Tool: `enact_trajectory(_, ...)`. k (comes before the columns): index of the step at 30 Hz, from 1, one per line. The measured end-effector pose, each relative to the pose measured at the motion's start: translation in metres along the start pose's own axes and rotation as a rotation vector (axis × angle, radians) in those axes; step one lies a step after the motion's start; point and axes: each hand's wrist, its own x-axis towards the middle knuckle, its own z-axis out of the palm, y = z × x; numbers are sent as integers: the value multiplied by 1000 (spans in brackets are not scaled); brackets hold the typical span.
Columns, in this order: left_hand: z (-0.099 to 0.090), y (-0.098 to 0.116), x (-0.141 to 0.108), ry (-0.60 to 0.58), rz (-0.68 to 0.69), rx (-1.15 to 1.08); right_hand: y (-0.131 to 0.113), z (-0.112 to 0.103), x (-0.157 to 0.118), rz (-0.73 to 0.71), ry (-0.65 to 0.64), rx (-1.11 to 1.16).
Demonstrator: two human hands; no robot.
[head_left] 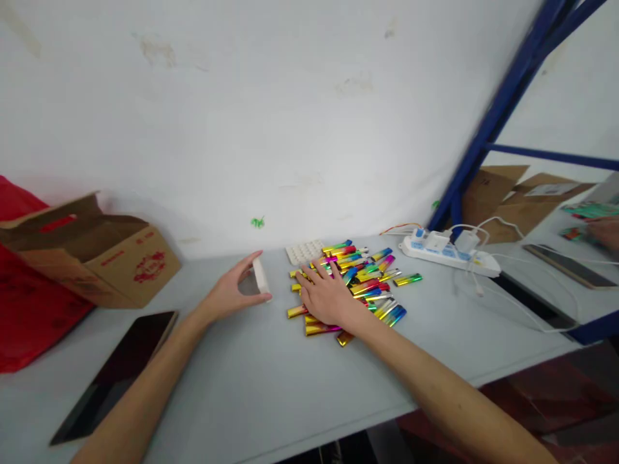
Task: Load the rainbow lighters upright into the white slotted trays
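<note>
Looks like early days to me — your pile of shiny sticks (366,285) (lighter-shaped, I'd say) lies loose at the centre right of the frame, crisscrossed every which way, and I can't spot any finished batch set apart. So most of the handling seems left to do. Your left hand (227,293) makes a wide C, thumb and fingers bridging a slim white piece (260,276) held on edge; can't tell if there's anything in it. Your right hand (327,299) is palm down on the pile, fingers loosely spread, not visibly closed on anything, though its underside is hidden. Material-wise, the sticks are flattish and mirror-glossy, fading gold to red, blue, green — while the pale tray (304,251) behind them is bumpy and matte, on a smooth grey table (271,386).
</note>
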Motion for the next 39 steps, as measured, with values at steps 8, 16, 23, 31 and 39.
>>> enact_trajectory(8,25,-31,3,319,-36,531,0,4,2,-5,25,-13)
enact_trajectory(16,21,-57,3,67,-181,826,1,10,3,-10,75,-2)
enact_trajectory(23,-12,-67,5,-66,-129,793,0,14,6,9,112,39)
enact_trajectory(31,-19,-39,28,-35,-188,835,0,16,9,2,115,85)
enact_trajectory(39,19,-1,83,148,-352,818,0,14,9,1,116,97)
